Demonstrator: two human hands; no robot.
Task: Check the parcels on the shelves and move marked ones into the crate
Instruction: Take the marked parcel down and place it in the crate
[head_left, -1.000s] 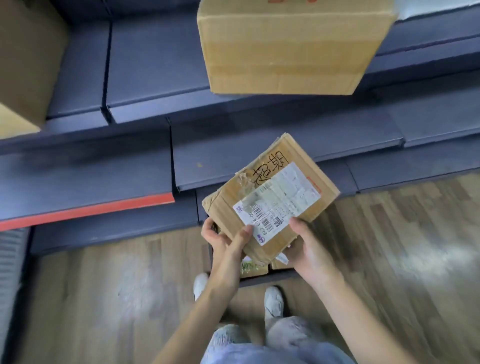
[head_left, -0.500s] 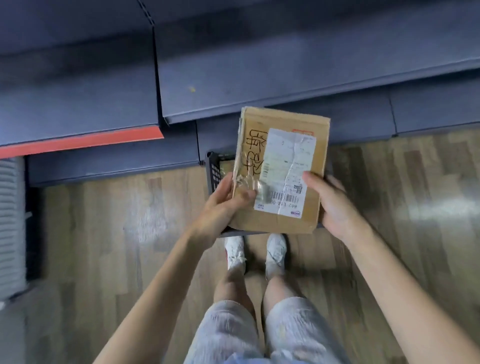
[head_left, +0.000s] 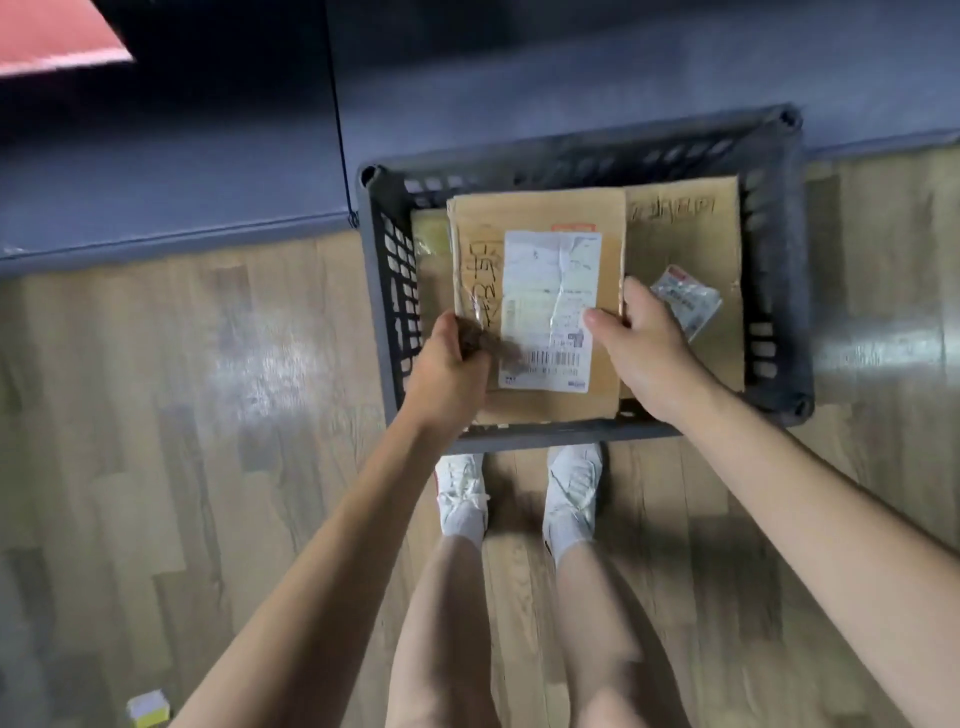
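A flat cardboard parcel (head_left: 540, 218) with black handwriting and a white barcode label is held level inside the rim of a dark grey plastic crate (head_left: 774, 291) on the floor. My left hand (head_left: 452, 364) grips its near left edge. My right hand (head_left: 644, 353) grips its near right edge, thumb on the label. Beneath and to the right lies another marked cardboard parcel (head_left: 685, 234) with a small crumpled label packet (head_left: 685, 299). A further parcel edge (head_left: 431, 260) shows at the crate's left.
The crate stands against the base of dark blue shelving (head_left: 208, 171). A red shelf edge (head_left: 57, 36) shows top left. My feet in white shoes (head_left: 519, 493) stand just before the crate on wood flooring. A small yellow and white object (head_left: 148, 706) lies bottom left.
My view has tilted down from the shelves to the crate. Both hands have lowered the parcel from chest height into the crate, turning it square with the crate.
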